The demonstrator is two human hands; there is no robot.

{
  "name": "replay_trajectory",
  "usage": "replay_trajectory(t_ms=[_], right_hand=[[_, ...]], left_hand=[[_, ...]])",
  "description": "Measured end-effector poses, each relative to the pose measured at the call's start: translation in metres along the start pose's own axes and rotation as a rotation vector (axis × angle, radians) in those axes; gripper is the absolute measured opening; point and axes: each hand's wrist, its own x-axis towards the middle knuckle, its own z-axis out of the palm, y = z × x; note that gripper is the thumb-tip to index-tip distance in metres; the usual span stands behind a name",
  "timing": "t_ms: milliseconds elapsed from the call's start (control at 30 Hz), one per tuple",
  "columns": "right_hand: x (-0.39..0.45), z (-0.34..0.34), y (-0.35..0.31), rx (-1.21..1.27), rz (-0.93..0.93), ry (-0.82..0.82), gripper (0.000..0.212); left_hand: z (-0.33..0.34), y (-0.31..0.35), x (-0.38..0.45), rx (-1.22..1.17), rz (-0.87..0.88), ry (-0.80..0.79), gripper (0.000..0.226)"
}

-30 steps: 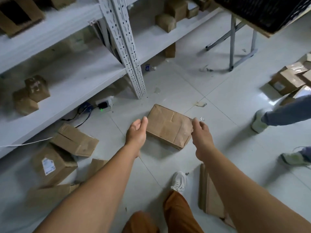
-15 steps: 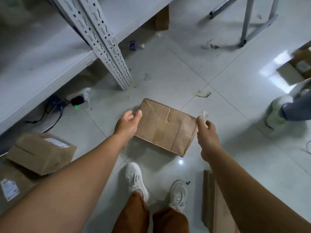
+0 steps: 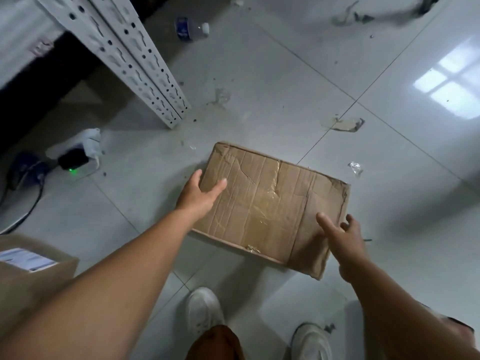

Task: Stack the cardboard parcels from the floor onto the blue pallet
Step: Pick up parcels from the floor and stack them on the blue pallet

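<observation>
A flat, creased cardboard parcel [image 3: 270,203] sealed with clear tape lies on the grey tiled floor in front of my feet. My left hand [image 3: 200,196] is at the parcel's left end, fingers spread, thumb over the top face and fingers at the edge. Over the parcel's right near corner hovers my right hand [image 3: 342,237], fingers apart. Neither hand has closed on the parcel. The blue pallet is not in view.
A white perforated rack post [image 3: 145,74] stands at upper left. A power strip with a green light [image 3: 74,162] and cables lies left of the parcel. Another labelled cardboard box [image 3: 28,271] sits at lower left. A plastic bottle [image 3: 191,28] and tape scraps litter the floor.
The camera has dropped closer to the floor, so the parcel looks larger. Both hands have come in from beside the parcel's ends to over its edges.
</observation>
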Motion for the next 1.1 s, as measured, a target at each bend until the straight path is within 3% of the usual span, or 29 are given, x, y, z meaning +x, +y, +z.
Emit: replay_trajectory(t_ms=[333,567,1100], right_hand=[[0.059,0.016,0.044,-0.027,-0.010,0.024,0.093],[0.057,0.018,0.045,0.022,-0.037,0.033,0.089],[-0.079,-0.027,-0.078,-0.058,-0.262,-0.036,0.076]], left_hand=[[0.031,-0.042,0.064,0.062,-0.100,0.032,0.110],[0.028,-0.046,0.063,0.029,-0.083,0.064,0.107],[-0.078,0.020,-0.078,-0.201,-0.121,0.202,0.099]])
